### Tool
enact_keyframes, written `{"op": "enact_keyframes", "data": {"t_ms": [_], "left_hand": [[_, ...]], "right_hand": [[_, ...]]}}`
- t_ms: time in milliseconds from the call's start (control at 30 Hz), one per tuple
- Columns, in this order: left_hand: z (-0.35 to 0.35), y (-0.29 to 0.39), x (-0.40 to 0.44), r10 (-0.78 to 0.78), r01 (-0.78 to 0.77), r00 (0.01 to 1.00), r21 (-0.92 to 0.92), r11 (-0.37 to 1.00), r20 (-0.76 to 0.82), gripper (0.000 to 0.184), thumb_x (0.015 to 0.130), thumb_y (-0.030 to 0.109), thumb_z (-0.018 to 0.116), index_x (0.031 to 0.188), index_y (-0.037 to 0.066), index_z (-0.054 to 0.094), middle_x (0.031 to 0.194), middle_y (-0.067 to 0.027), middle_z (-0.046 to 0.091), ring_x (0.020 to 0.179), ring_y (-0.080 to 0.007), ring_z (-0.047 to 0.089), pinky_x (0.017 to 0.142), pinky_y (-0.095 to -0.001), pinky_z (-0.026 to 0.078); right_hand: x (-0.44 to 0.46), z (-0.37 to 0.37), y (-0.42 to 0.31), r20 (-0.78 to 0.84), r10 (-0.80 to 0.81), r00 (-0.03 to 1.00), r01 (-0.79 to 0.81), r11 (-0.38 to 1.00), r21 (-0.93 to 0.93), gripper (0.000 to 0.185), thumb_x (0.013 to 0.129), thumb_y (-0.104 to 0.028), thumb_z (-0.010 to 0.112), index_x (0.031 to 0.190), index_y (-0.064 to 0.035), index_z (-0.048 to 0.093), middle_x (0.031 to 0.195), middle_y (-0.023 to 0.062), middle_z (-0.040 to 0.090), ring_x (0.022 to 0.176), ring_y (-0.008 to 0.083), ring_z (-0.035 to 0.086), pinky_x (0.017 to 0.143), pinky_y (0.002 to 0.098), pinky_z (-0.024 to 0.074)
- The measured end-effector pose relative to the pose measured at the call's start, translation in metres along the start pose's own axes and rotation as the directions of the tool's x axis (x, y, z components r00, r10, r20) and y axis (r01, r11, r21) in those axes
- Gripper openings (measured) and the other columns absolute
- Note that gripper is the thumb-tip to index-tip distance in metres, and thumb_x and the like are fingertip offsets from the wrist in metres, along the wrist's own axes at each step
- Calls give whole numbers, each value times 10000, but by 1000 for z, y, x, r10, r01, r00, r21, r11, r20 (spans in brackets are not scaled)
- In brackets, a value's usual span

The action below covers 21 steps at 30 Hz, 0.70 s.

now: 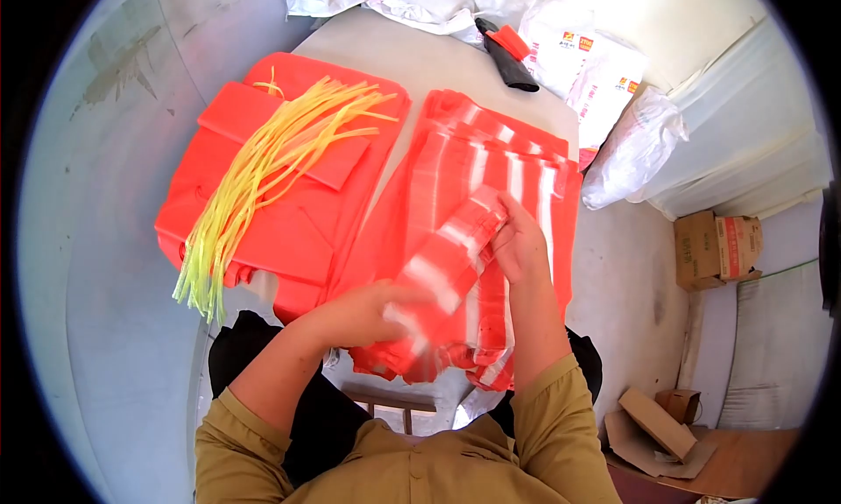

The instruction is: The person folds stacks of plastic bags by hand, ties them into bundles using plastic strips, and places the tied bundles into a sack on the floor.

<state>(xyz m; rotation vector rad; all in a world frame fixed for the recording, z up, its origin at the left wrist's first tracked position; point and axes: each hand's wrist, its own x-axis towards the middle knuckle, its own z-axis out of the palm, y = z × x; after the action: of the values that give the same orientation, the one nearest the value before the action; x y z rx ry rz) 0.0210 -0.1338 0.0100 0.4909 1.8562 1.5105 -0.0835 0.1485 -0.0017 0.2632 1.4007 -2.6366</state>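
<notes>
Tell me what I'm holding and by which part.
A red and white strip: the right hand grips its upper end; the left hand, near its lower end, is too blurred to tell.

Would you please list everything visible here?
Table: one, beige, centre.
Striped stack: one, red-white, table's right.
Striped piece: one, red-white, over stack.
Folded pile: one, red, table's left.
Strips: many, yellow, atop pile.
Bags: several, white, far side.
Dark object: one, black-red, beside bags.
Cardboard: several, brown, right.
Sheeting: some, white, right.
Wooden surface: one, brown, lower right.
Shirt: one, mustard, bottom.
Trousers: pair, black, bottom.
Left grip: one, bare, at striped piece.
Right grip: one, bare, holding striped piece.
</notes>
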Motion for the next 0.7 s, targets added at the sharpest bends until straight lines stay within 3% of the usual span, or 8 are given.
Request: {"op": "enact_keyframes", "data": {"t_ms": [133, 233, 267, 333, 400, 433, 533, 700], "left_hand": [[-3, 0, 1, 12, 6, 998, -268, 963, 67, 587, 870, -3, 704, 1435, 124, 607, 1409, -98, 558, 1243, -193, 566, 1033, -309, 466], [-3, 15, -4, -11, 33, 998, -400, 916, 58, 575, 869, -28, 695, 1424, 95, 610, 1428, -72, 564, 1269, -155, 545, 1044, -296, 463], [-2, 15, -3, 1, 20, 999, -441, 897, 49, 577, 865, -28, 698, 1421, 98, 609, 1405, -71, 578, 1246, -154, 561, 1034, -294, 470], [4, 13, -2, 22, -1, 999, -523, 852, 35, 582, 859, -29, 705, 1417, 103, 607, 1358, -68, 607, 1200, -152, 594, 1014, -289, 486], [11, 18, -3, -59, 71, 997, -514, 855, 39, 573, 860, -17, 703, 1411, 99, 595, 1298, -67, 634, 1136, -147, 626, 937, -285, 524], [15, 20, -4, -102, 108, 994, -508, 854, 40, 569, 861, -11, 702, 1409, 97, 590, 1268, -66, 647, 1104, -145, 643, 898, -283, 543], [28, 22, -3, -193, 195, 980, -370, 908, 44, 560, 856, 21, 706, 1397, 97, 581, 1171, -62, 676, 1017, -126, 670, 740, -280, 565], [36, 44, -8, -206, 234, 971, -304, 924, 121, 585, 874, 76, 692, 1437, 112, 535, 1005, -68, 694, 771, -124, 691, 597, -266, 525]], "right_hand": [[-32, 29, -13, -247, -288, 925, 176, 902, -395, 548, 1071, -152, 494, 1553, 36, 312, 1575, 172, 393, 1427, 247, 435, 1175, 399, 390], [-76, 27, 9, -266, -260, 928, 107, 872, -478, 625, 1050, -99, 503, 1593, 14, 215, 1634, 179, 284, 1476, 258, 365, 1193, 394, 364], [-96, 11, 30, -137, -301, 944, 160, 778, -607, 675, 1041, -76, 510, 1612, -13, 156, 1639, 187, 274, 1476, 271, 366, 1198, 397, 359], [-120, 21, 43, -61, -230, 971, 155, 806, -571, 753, 1027, -44, 521, 1634, -53, 76, 1644, 199, 262, 1473, 291, 372, 1199, 405, 358], [-146, 45, 39, -122, -26, 992, 0, 977, -214, 800, 1017, -24, 530, 1641, -81, 34, 1646, 207, 257, 1465, 303, 383, 1193, 415, 365], [-148, 48, 43, -212, -18, 977, -26, 979, -203, 837, 995, -10, 549, 1641, -79, 21, 1631, 208, 285, 1445, 308, 407, 1176, 430, 383], [-136, 38, 47, -168, -101, 981, 19, 902, -430, 904, 954, -6, 601, 1641, -77, 17, 1614, 203, 315, 1427, 309, 423, 1152, 433, 408], [-130, 52, 42, -258, -123, 958, -23, 867, -498, 981, 894, 6, 677, 1643, -76, 49, 1603, 198, 331, 1397, 300, 453, 1101, 413, 461]]}}
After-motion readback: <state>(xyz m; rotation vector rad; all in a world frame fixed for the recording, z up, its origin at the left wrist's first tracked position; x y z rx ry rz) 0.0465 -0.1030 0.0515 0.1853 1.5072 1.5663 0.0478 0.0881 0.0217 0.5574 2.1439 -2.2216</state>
